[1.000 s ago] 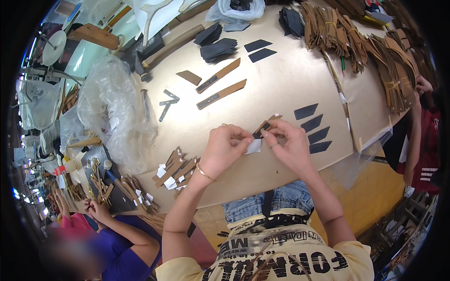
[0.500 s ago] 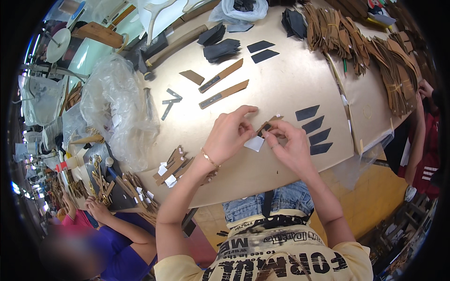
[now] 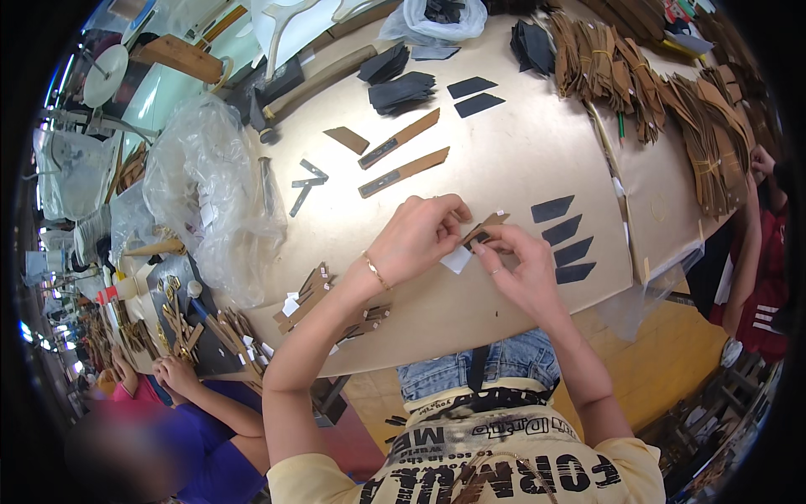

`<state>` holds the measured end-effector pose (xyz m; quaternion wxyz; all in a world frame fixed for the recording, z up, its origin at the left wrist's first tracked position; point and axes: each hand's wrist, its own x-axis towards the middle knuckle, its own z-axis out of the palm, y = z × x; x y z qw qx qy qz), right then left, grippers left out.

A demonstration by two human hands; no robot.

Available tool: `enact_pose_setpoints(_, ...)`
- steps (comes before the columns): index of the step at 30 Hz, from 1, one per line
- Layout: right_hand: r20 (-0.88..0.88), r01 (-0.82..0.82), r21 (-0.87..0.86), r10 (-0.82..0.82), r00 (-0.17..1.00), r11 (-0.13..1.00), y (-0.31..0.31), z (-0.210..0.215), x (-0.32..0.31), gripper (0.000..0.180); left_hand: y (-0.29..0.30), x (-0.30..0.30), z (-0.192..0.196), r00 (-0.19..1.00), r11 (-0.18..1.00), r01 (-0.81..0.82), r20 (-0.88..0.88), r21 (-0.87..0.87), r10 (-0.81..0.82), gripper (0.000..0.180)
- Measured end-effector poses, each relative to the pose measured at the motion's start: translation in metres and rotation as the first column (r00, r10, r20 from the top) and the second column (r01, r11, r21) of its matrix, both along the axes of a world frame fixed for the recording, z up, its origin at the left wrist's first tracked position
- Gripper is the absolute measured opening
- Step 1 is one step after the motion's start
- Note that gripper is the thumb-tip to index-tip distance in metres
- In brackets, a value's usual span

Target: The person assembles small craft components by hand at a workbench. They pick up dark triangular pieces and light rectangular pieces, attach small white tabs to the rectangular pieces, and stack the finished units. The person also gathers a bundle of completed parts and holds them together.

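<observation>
A short brown leather-like strip with a dark piece on it lies between my hands over the table. My right hand pinches the strip near its dark piece, thumb and forefinger together. My left hand is curled at the strip's lower left end, its thumb against it; its grip is partly hidden. Below the fingertips shows a white paper piece. Several dark slanted pieces lie in a column right of my right hand. Beyond my hands are two brown strips with dark ends.
Stacks of dark pieces and a hammer lie at the back. Bundled brown strips fill the far right. Crumpled clear plastic and loose tagged strips are at left. Co-workers sit at the left and right.
My left hand's fingers have drawn in and curled more, and its forearm has shifted slightly left. My right hand stays at the strip. The view has shifted slightly.
</observation>
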<state>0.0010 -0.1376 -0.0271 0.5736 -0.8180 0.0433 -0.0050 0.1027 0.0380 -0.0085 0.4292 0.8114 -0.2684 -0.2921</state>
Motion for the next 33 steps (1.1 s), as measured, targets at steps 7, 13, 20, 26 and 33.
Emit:
enact_pose_setpoints(7, 0.233, -0.085, -0.221, 0.137, 0.963, 0.972, -0.003, -0.008, -0.009, 0.025, 0.0, -0.002, -0.002, 0.987, 0.993, -0.108, -0.128, -0.046, 0.101, 0.024)
enact_pose_setpoints(13, 0.307, 0.003, -0.749, 0.343, 0.888, 0.663, 0.02, -0.016, -0.029, 0.033, 0.002, -0.007, -0.005, 0.962, 0.981, -0.195, -0.201, -0.019, 0.187, 0.028)
enact_pose_setpoints(20, 0.215, -0.037, -0.826, 0.376, 0.902, 0.562, 0.024, -0.004, -0.034, 0.037, 0.011, -0.042, -0.006, 0.854, 0.962, -0.267, 0.447, -0.057, 0.264, 0.023)
enact_pose_setpoints(26, 0.232, -0.097, -0.529, 0.253, 0.939, 0.843, -0.014, 0.003, -0.003, 0.037, 0.011, -0.09, -0.022, 0.754, 0.946, -0.289, 0.644, 0.146, 0.131, 0.025)
enact_pose_setpoints(33, 0.085, -0.156, -0.682, 0.29, 0.953, 0.715, -0.016, 0.012, 0.018, 0.038, 0.003, -0.093, -0.021, 0.722, 0.948, -0.271, 0.687, 0.167, 0.085, 0.034)
